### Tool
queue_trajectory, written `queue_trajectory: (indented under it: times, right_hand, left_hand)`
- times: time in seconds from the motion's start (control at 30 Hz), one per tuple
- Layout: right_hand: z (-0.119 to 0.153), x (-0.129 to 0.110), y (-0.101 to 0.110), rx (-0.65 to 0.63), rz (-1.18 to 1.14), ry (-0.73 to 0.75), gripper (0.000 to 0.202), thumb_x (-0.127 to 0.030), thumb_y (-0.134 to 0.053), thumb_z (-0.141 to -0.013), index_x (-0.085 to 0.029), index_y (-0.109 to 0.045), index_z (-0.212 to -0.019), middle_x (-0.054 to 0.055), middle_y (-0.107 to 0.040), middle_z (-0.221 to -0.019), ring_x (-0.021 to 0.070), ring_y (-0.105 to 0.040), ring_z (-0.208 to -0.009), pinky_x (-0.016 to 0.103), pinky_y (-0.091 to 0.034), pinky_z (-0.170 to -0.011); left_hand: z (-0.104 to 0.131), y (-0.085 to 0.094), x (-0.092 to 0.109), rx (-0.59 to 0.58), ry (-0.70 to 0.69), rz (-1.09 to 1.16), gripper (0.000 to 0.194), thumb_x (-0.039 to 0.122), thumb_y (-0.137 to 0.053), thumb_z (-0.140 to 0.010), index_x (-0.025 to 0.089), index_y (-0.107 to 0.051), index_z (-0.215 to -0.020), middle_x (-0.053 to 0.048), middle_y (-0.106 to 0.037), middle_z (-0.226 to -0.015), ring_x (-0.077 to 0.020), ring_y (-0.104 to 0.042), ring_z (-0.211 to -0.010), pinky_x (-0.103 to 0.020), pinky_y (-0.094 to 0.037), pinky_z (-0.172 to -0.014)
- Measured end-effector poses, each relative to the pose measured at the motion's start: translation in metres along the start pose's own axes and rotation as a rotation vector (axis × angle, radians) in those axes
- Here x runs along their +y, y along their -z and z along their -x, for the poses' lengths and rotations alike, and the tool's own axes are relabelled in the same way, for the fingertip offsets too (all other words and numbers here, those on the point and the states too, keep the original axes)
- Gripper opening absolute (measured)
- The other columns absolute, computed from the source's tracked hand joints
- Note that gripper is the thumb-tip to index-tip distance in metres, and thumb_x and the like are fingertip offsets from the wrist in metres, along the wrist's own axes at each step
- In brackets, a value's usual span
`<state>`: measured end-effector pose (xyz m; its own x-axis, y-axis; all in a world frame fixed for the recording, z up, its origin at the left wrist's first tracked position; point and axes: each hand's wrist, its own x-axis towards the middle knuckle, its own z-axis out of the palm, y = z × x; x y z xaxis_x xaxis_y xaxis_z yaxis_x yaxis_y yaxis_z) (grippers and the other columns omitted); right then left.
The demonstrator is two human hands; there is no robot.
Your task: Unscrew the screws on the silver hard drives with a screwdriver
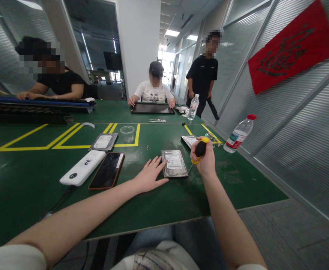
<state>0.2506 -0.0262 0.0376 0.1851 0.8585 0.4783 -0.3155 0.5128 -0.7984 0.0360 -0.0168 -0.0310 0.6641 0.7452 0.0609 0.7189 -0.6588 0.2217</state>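
Note:
A silver hard drive (175, 167) with a white label lies flat on the green table in front of me. My left hand (150, 174) rests at its left side, fingers spread, with a fingertip on the drive's left edge. In my right hand (207, 159) is a screwdriver (200, 148) with a yellow and black handle, the fingers wrapped round it. Its thin shaft slants down to the lower right corner of the drive; whether the tip meets a screw I cannot tell. Partly behind that hand lies another hard drive (188, 141).
Left of my hand lie a phone (107, 170), a white power bank (82, 168) and a third hard drive (104, 142). Beyond stand a clear plastic cup (127, 134) and tiny screws (147, 147). Water bottles (239, 134) stand at the right. Across the table, people handle dark panels (153, 108).

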Motion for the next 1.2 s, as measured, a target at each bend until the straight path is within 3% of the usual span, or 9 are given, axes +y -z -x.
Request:
queue_trajectory:
  times: [0.17,0.3,0.43,0.5,0.67,0.83,0.93,1.07,1.2]
  right_hand:
    - [0.001,0.001,0.0,-0.012,0.012,0.005,0.036,-0.061,-0.052,-0.084,-0.027,-0.041,-0.09,-0.009,-0.054,-0.061,0.004,-0.038,-0.034,0.016,-0.025,-0.034]
    - [0.002,0.005,0.002,-0.013,0.112,0.049,0.032,-0.049,-0.062,-0.082,-0.029,-0.038,-0.091,-0.009,-0.056,-0.067,0.0039,-0.044,-0.038,0.016,-0.031,-0.036]
    - [0.001,0.011,0.01,0.035,0.253,0.077,0.026,-0.047,-0.062,-0.083,-0.026,-0.052,-0.095,-0.003,-0.061,-0.081,0.008,-0.058,-0.059,0.021,-0.048,-0.053]
    - [0.0,0.012,0.011,0.043,0.273,0.041,0.03,-0.05,-0.057,-0.085,-0.023,-0.059,-0.098,0.0,-0.062,-0.086,0.0102,-0.06,-0.066,0.024,-0.05,-0.058]
    - [0.001,0.006,0.002,0.04,0.095,0.025,0.036,-0.054,-0.045,-0.089,-0.026,-0.051,-0.111,-0.002,-0.06,-0.074,0.0104,-0.053,-0.053,0.023,-0.041,-0.045]
    - [0.004,0.003,-0.002,0.088,0.006,0.025,0.034,-0.06,-0.054,-0.083,-0.031,-0.042,-0.097,-0.008,-0.055,-0.065,0.0062,-0.039,-0.039,0.019,-0.029,-0.038]
    - [0.003,0.005,0.002,0.1,0.051,0.04,0.036,-0.055,-0.064,-0.078,-0.03,-0.043,-0.093,-0.007,-0.059,-0.074,0.0065,-0.046,-0.045,0.019,-0.033,-0.041]
    - [0.001,0.006,0.004,0.128,0.092,0.036,0.036,-0.058,-0.054,-0.082,-0.023,-0.055,-0.09,-0.001,-0.061,-0.078,0.0107,-0.056,-0.059,0.024,-0.043,-0.048]
    - [0.002,0.003,0.001,0.095,0.008,0.016,0.037,-0.059,-0.049,-0.085,-0.023,-0.054,-0.093,-0.002,-0.058,-0.07,0.0101,-0.054,-0.054,0.023,-0.04,-0.047]
  left_hand:
    - [-0.001,0.001,0.001,-0.005,0.006,-0.005,0.078,0.057,-0.048,-0.094,0.019,-0.018,-0.154,-0.016,-0.014,-0.16,-0.0305,-0.01,-0.148,-0.049,-0.017,-0.117]
    - [0.0,0.0,0.001,0.007,0.005,-0.002,0.077,0.057,-0.047,-0.093,0.019,-0.019,-0.154,-0.016,-0.015,-0.16,-0.0305,-0.01,-0.148,-0.049,-0.018,-0.117]
    - [0.0,-0.002,-0.001,0.023,-0.007,-0.001,0.077,0.058,-0.046,-0.093,0.02,-0.019,-0.154,-0.016,-0.015,-0.16,-0.0304,-0.01,-0.148,-0.05,-0.018,-0.116]
    - [-0.001,-0.003,-0.001,0.023,-0.011,0.003,0.077,0.059,-0.046,-0.093,0.02,-0.018,-0.154,-0.016,-0.015,-0.16,-0.0305,-0.01,-0.148,-0.05,-0.018,-0.116]
    - [0.0,-0.002,0.0,0.014,-0.005,0.003,0.077,0.058,-0.046,-0.094,0.02,-0.017,-0.154,-0.016,-0.014,-0.16,-0.0306,-0.01,-0.148,-0.05,-0.018,-0.116]
    - [0.0,0.0,0.002,-0.005,0.007,0.009,0.077,0.057,-0.047,-0.094,0.019,-0.018,-0.154,-0.016,-0.013,-0.16,-0.0304,-0.008,-0.148,-0.049,-0.016,-0.117]
    - [0.0,0.0,0.002,0.008,0.0,0.014,0.077,0.058,-0.046,-0.094,0.02,-0.018,-0.154,-0.015,-0.014,-0.16,-0.0302,-0.009,-0.148,-0.049,-0.016,-0.117]
    - [0.0,0.0,0.001,0.003,0.003,0.017,0.077,0.058,-0.046,-0.093,0.019,-0.018,-0.154,-0.015,-0.014,-0.16,-0.0304,-0.01,-0.148,-0.049,-0.016,-0.117]
    - [0.0,0.001,0.002,0.005,0.005,0.018,0.077,0.058,-0.047,-0.093,0.019,-0.019,-0.154,-0.016,-0.014,-0.16,-0.0305,-0.01,-0.148,-0.049,-0.016,-0.117]
